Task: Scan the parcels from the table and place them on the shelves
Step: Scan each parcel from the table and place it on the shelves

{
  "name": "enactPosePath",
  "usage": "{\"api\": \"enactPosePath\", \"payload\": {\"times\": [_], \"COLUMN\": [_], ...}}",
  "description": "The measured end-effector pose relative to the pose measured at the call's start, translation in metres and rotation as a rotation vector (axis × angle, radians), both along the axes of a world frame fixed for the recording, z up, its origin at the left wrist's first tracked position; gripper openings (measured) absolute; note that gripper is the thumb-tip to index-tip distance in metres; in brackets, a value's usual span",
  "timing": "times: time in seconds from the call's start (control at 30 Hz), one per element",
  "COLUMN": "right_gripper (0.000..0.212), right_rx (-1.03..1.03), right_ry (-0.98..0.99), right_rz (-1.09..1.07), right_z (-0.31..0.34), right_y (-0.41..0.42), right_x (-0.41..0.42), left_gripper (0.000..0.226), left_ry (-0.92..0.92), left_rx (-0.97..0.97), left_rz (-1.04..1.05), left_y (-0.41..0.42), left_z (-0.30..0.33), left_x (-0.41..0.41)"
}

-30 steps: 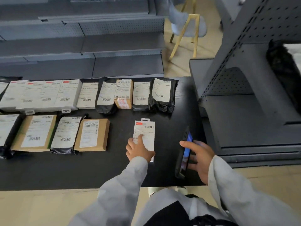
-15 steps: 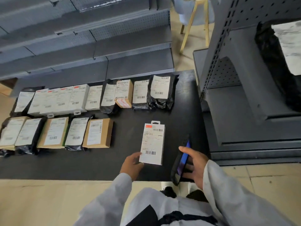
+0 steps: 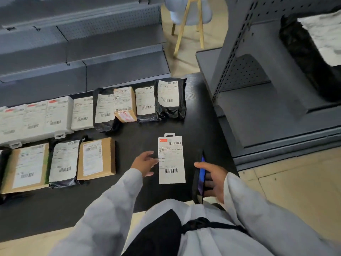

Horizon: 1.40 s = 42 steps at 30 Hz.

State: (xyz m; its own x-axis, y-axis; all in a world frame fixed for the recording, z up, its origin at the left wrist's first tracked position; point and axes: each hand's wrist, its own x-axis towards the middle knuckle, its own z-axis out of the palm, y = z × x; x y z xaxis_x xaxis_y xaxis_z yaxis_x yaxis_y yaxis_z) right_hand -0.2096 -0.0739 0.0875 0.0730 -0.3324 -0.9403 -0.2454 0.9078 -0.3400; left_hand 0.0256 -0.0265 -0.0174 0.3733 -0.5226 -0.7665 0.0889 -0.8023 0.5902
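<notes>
**Q:** What does this view show?

**A:** My left hand [image 3: 145, 163] lies beside the flat white rectangular parcel with a hang tab and printed label [image 3: 171, 159], fingers loose and spread, their tips at its left edge and closed on nothing. The parcel rests face up on the black tabletop [image 3: 129, 196], apart from the two rows of other labelled parcels [image 3: 96, 157]. My right hand [image 3: 214, 180] grips the dark handheld scanner with a blue-lit screen [image 3: 200, 180], seen edge-on just to the right of the parcel.

**Q:** Which step is in hand?

**A:** Scanning, I judge. The barcode near the parcel's lower end faces upward and is uncovered.

**Q:** How is it done well?

**A:** I should steady the left edge lightly, keeping my fingers off the barcode, then turn the scanner so that its reading face looks squarely down on the bars. The label seems glossy, so a slight tilt may avoid glare.

**Q:** And afterwards?

**A:** The grey metal shelving unit with a perforated back panel [image 3: 267, 115] stands close on my right; a pinch along the parcel's long edges should lift it cleanly.
</notes>
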Motion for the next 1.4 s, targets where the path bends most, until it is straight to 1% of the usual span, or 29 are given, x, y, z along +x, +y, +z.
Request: {"api": "enactPosePath", "payload": {"times": [0.1, 0.17, 0.27, 0.33, 0.4, 0.47, 0.53, 0.6, 0.7, 0.8, 0.97, 1.17, 1.27, 1.4], "right_gripper": [0.047, 0.051, 0.059, 0.061, 0.066, 0.07, 0.072, 0.069, 0.066, 0.068, 0.068, 0.062, 0.064, 0.064], "right_rx": [-0.044, -0.064, -0.058, -0.081, -0.104, -0.07, -0.017, 0.015, 0.014, 0.053, 0.054, 0.041, 0.033, -0.008], "right_ry": [0.097, 0.175, 0.268, 0.369, 0.51, 0.637, 0.721, 0.768, 0.775, 0.771, 0.772, 0.743, 0.737, 0.751], "right_rz": [0.052, 0.118, 0.284, 0.496, 0.78, 0.996, 1.142, 1.214, 1.223, 1.147, 1.099, 1.122, 1.072, 1.121], "right_z": [0.0, -0.001, 0.0, 0.003, 0.006, 0.01, 0.014, 0.014, 0.009, 0.007, 0.01, 0.005, -0.003, -0.011], "right_y": [0.01, 0.015, 0.02, 0.019, 0.016, 0.014, 0.013, 0.012, 0.017, 0.022, 0.027, 0.033, 0.037, 0.043], "right_x": [0.02, 0.035, 0.057, 0.068, 0.075, 0.083, 0.09, 0.091, 0.086, 0.082, 0.078, 0.07, 0.066, 0.059], "left_gripper": [0.061, 0.064, 0.066, 0.064, 0.062, 0.063, 0.065, 0.068, 0.075, 0.078, 0.077, 0.075, 0.075, 0.076], "left_ry": [0.103, 0.166, 0.218, 0.229, 0.23, 0.248, 0.261, 0.253, 0.248, 0.239, 0.215, 0.209, 0.198, 0.196], "left_rx": [-0.005, -0.029, -0.074, -0.094, -0.098, -0.095, -0.088, -0.086, -0.071, -0.058, -0.061, -0.071, -0.077, -0.082], "left_rz": [-0.115, -0.187, -0.218, -0.228, -0.232, -0.214, -0.202, -0.223, -0.244, -0.257, -0.285, -0.288, -0.29, -0.274], "left_y": [-0.019, -0.023, -0.022, -0.021, -0.02, -0.019, -0.02, -0.021, -0.022, -0.026, -0.027, -0.025, -0.023, -0.023], "left_z": [-0.014, -0.025, -0.031, -0.032, -0.034, -0.036, -0.037, -0.034, -0.029, -0.027, -0.023, -0.025, -0.024, -0.022], "left_x": [0.01, 0.013, 0.017, 0.018, 0.018, 0.017, 0.017, 0.018, 0.019, 0.019, 0.017, 0.016, 0.016, 0.015]}}
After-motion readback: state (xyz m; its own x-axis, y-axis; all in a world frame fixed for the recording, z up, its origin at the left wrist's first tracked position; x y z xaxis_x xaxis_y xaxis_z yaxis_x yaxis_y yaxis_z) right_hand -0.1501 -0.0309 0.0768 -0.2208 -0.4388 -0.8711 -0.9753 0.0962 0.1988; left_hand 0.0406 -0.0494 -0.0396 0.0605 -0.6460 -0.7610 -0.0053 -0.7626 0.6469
